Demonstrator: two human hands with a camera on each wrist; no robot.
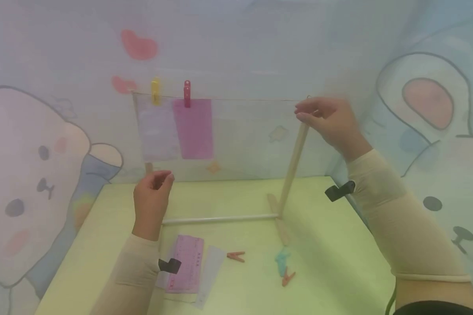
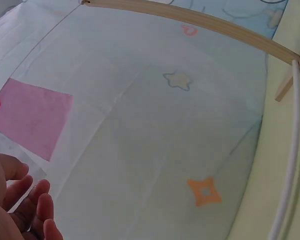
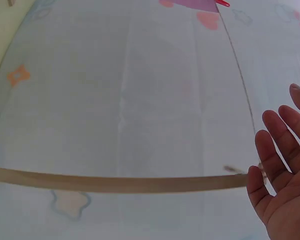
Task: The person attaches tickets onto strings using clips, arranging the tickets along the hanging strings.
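as i look down from my head, my right hand point(image 1: 331, 120) rests at the top of the right post point(image 1: 294, 164), fingers loosely bent where the string point(image 1: 240, 99) ends; i cannot tell if they pinch it. my left hand point(image 1: 151, 197) hovers near the left post, fingers curled, holding nothing i can see. a yellow peg point(image 1: 155, 91) and red peg point(image 1: 187, 93) hold a pale sheet point(image 1: 157, 133) and pink sheet point(image 1: 194, 129) on the string. more pegs and papers lie on the green table point(image 1: 331, 245).

at my left wrist, my fingers point(image 2: 27, 200) are relaxed and apart beside the pink sheet point(image 2: 32, 122).

at my right wrist, my fingers point(image 3: 280, 150) are spread, touching the post's point(image 3: 115, 182) end.
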